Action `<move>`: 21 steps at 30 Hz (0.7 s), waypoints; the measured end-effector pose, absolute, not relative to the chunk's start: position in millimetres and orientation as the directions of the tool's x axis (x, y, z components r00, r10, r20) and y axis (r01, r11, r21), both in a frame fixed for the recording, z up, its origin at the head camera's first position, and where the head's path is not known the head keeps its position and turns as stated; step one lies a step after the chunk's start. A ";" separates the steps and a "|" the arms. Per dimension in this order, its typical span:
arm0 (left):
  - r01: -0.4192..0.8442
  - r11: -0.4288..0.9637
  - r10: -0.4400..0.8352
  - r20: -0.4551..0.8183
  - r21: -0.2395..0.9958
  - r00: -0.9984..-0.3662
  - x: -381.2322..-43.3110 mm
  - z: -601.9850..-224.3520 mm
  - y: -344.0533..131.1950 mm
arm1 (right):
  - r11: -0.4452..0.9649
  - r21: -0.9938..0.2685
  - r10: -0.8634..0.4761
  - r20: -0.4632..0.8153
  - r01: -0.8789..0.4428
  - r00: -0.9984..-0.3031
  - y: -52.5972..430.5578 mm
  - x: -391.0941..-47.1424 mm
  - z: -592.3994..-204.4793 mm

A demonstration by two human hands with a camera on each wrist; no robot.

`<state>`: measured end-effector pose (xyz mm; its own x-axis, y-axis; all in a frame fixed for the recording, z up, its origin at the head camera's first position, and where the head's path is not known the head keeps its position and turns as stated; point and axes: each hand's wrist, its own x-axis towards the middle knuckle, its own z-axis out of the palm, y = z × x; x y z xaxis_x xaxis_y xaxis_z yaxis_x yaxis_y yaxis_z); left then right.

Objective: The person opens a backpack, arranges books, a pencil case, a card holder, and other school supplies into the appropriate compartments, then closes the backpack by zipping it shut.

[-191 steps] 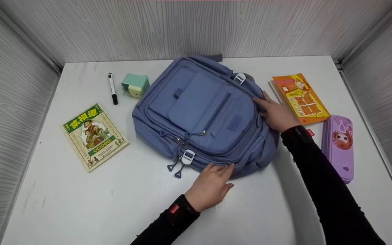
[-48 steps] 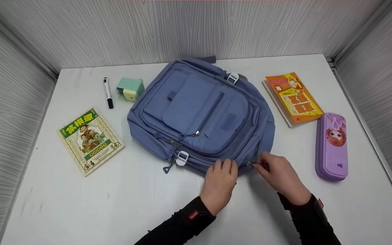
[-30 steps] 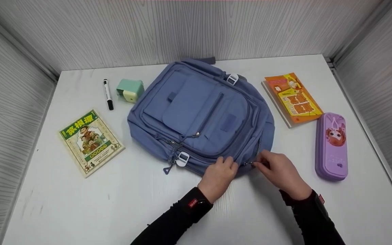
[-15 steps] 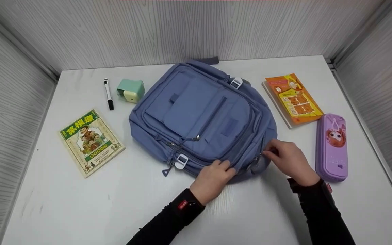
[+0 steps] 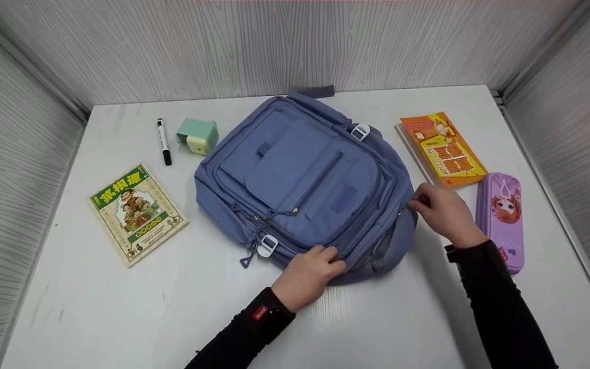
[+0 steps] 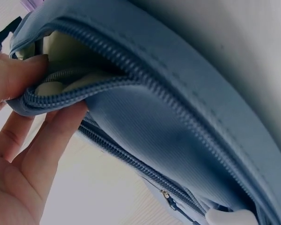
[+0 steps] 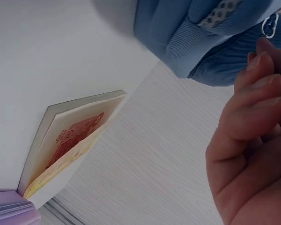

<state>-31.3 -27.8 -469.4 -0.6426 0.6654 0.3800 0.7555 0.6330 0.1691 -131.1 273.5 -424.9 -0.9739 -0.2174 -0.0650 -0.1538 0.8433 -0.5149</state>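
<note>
A blue backpack [image 5: 295,169] lies front side up on the white table. My left hand [image 5: 308,277] pinches the zippered edge of its main compartment at the near side; in the left wrist view the thumb is inside the parted zipper [image 6: 126,75] and the fingers are outside. At the bag's right end my right hand [image 5: 441,212] pinches a zipper pull [image 5: 402,208]. In the right wrist view the metal loop of that pull [image 7: 270,26] shows at the fingertips. Behind the pull the zipper stands parted along the near right corner.
Left of the bag lie a green-bordered book [image 5: 139,215], a black-and-white marker [image 5: 164,142] and a mint-green box-like object [image 5: 197,136]. On the right are an orange book [image 5: 443,149] and a purple pencil case [image 5: 501,220]. Wood-grain panels [image 5: 295,46] enclose the table.
My right hand has pulled the zipper from the near right corner up along the bag's right end, and the gap has widened. My left hand has shifted slightly left and nearer.
</note>
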 end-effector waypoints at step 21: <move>0.743 0.648 0.646 0.394 0.169 -0.653 -33.4 -472.7 -36.6 | 0.814 -0.559 -0.181 0.019 -0.160 -0.983 282.7 -147.7 -449.8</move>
